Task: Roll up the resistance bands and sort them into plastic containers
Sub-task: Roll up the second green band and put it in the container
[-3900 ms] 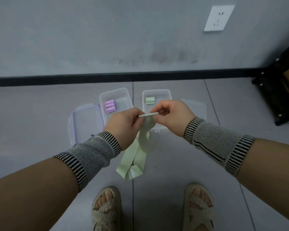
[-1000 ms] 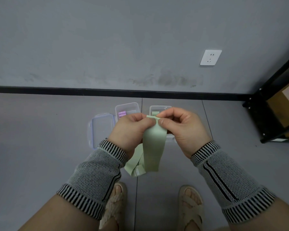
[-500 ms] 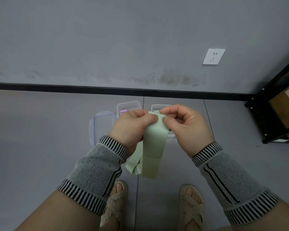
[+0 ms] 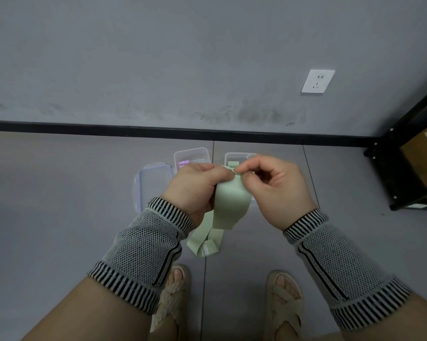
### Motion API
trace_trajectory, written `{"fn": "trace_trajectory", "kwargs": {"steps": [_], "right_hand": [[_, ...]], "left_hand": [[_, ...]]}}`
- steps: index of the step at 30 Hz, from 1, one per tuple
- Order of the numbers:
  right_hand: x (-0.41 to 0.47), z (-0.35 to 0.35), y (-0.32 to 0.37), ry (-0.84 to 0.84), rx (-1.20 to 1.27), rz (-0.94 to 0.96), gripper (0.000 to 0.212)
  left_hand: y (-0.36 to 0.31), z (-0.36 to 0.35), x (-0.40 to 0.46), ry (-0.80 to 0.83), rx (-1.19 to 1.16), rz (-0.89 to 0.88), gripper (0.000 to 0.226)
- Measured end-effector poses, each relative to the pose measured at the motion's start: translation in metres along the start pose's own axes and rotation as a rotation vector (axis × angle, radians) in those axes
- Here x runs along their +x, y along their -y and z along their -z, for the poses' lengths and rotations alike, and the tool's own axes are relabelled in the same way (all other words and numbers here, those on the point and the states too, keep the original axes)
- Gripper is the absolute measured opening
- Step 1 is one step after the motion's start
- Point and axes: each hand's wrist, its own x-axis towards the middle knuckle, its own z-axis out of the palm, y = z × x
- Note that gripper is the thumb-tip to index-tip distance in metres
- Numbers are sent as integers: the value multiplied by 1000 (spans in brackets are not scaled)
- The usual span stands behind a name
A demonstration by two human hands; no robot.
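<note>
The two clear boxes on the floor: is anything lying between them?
In the head view, the strip of floor between the box with purple rolls and the box with a green roll shows bare; nearer down, the hands hide it.

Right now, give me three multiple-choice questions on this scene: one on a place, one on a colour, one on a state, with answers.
1. Where do the tubs stand?
A. on the floor by the wall
B. on the shelf
C. on a table

2. What colour is the held band?
A. purple
B. green
C. black

3. How is the band?
A. fully rolled
B. lying in a tub
C. pinched at its top, rest hanging

Answers:
A, the left tub and right tub sit on the floor.
B, the band is pale green.
C, the left hand and right hand pinch its top end.
</note>
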Motion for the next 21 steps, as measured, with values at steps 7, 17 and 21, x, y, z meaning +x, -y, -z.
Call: {"fn": "trace_trajectory", "kwargs": {"steps": [7, 17, 21], "right_hand": [[0, 0, -3, 7, -103, 34, 24], [1, 0, -6, -4, -100, 57, 28], [2, 0, -5, -14, -29, -1, 24]], "left_hand": [[-1, 1, 0, -55, -78, 85, 5], [0, 3, -2, 12, -37, 28, 17], [2, 5, 0, 42, 5, -32, 16]]}}
